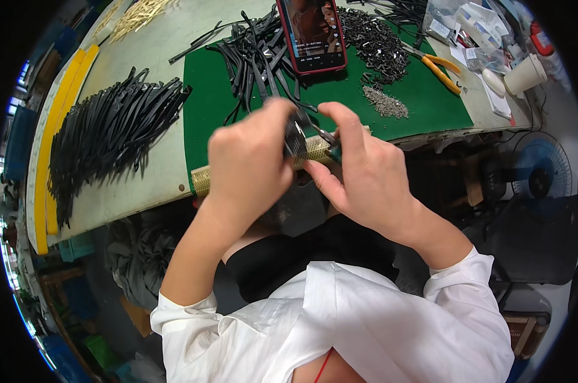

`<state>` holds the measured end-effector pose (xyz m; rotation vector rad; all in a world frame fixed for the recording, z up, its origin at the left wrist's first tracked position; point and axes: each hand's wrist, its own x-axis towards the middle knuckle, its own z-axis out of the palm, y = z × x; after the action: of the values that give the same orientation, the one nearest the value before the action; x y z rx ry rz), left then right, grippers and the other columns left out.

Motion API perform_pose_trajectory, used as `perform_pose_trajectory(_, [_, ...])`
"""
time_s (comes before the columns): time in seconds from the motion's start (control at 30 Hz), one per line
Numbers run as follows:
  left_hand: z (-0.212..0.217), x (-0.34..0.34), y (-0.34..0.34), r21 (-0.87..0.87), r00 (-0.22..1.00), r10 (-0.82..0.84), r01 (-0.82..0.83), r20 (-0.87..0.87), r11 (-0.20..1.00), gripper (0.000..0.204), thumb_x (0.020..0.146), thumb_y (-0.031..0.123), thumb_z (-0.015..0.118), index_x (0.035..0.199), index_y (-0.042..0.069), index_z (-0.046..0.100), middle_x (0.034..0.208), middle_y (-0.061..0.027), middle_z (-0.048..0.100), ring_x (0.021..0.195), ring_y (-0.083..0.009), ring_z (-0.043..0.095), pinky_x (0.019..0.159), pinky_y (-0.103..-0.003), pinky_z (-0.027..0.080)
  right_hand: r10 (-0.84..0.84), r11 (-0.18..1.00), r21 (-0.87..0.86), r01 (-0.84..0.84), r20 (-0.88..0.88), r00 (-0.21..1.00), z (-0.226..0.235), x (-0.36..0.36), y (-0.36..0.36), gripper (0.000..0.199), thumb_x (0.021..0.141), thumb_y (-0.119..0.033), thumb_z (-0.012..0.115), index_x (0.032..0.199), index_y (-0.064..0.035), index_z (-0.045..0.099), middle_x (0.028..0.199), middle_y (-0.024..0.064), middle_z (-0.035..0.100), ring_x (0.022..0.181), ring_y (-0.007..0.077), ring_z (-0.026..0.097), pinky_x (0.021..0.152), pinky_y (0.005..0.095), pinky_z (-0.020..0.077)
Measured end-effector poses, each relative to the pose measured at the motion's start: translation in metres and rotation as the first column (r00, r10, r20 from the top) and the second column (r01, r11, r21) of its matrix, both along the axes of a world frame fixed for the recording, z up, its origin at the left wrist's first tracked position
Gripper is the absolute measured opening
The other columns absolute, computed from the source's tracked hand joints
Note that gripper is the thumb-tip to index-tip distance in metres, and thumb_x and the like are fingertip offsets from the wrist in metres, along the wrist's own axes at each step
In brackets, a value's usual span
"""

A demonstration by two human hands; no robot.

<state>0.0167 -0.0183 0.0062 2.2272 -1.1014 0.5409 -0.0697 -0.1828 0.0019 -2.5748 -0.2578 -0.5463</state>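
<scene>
My left hand (247,153) is closed around a dark, glossy piece (295,137), blurred by motion, that looks like a black eyeglass temple. Close beside it, my right hand (372,169) pinches a small metal-tipped tool (327,136) between thumb and forefinger; its exact kind is hard to make out. Both hands meet above a patterned, yellowish roll (201,181) along the front edge of the green mat (206,121). Beyond them lies a loose heap of black eyeglass temples (257,57). Small black parts (378,48) and a pile of tiny grey pieces (386,103) sit further right.
A phone (311,35) with a lit screen stands at the mat's back. Orange-handled pliers (443,71) lie right, near a white cup (526,75) and plastic bags (477,25). More black temples (110,124) are lined up left, beside a yellow strip (62,140). A fan (541,167) stands right.
</scene>
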Motion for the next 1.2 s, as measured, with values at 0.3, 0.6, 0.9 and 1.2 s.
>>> perform_pose_trajectory(0.3, [0.008, 0.100, 0.013, 0.477, 0.993, -0.109, 0.080, 0.034, 0.875, 0.039, 0.067, -0.006, 0.068, 0.103, 0.008, 0.066, 0.102, -0.0094, 0.061, 0.089, -0.0340, 0.063, 0.074, -0.043, 0.052, -0.059, 0.982, 0.175, 0.075, -0.098, 0.993, 0.001, -0.010, -0.040, 0.049, 0.083, -0.016, 0.074, 0.125, -0.0043, 0.050, 0.081, 0.0179, 0.065, 0.070, 0.0364, 0.067, 0.063, 0.0416, 0.0526])
perform_pose_trajectory(0.6, [-0.002, 0.117, 0.005, 0.178, 0.941, -0.270, 0.236, 0.203, 0.955, 0.038, 0.058, -0.005, 0.071, 0.094, 0.009, 0.068, 0.108, -0.0023, 0.063, 0.090, -0.0285, 0.067, 0.074, -0.036, 0.055, -0.099, 0.991, 0.060, 0.117, -0.241, 0.965, 0.011, -0.013, -0.103, 0.037, 0.084, -0.010, 0.064, 0.119, -0.0065, 0.052, 0.098, 0.0161, 0.063, 0.082, 0.0346, 0.066, 0.073, 0.0421, 0.0519])
perform_pose_trajectory(0.9, [0.043, 0.058, -0.021, -0.032, 0.969, -0.178, 0.175, -0.173, 0.984, 0.022, 0.077, 0.006, 0.082, 0.091, 0.000, 0.067, 0.076, -0.0068, 0.069, 0.069, -0.0106, 0.063, 0.065, -0.025, 0.049, 0.032, 0.982, -0.156, -0.111, -0.441, 0.897, 0.023, -0.009, -0.121, 0.029, 0.081, -0.007, 0.064, 0.109, -0.0068, 0.057, 0.102, 0.0127, 0.058, 0.091, 0.0331, 0.063, 0.078, 0.0420, 0.0502])
perform_pose_trajectory(1.2, [0.046, 0.039, -0.017, -0.074, 0.912, -0.065, 0.038, -0.406, 0.997, 0.019, 0.079, 0.009, 0.080, 0.086, 0.001, 0.064, 0.072, 0.0009, 0.063, 0.068, -0.0047, 0.057, 0.065, -0.020, 0.044, 0.003, 0.980, -0.169, -0.101, -0.499, 0.867, 0.029, -0.005, -0.115, 0.029, 0.081, -0.006, 0.064, 0.109, -0.0073, 0.057, 0.104, 0.0135, 0.059, 0.092, 0.0352, 0.063, 0.078, 0.0421, 0.0503])
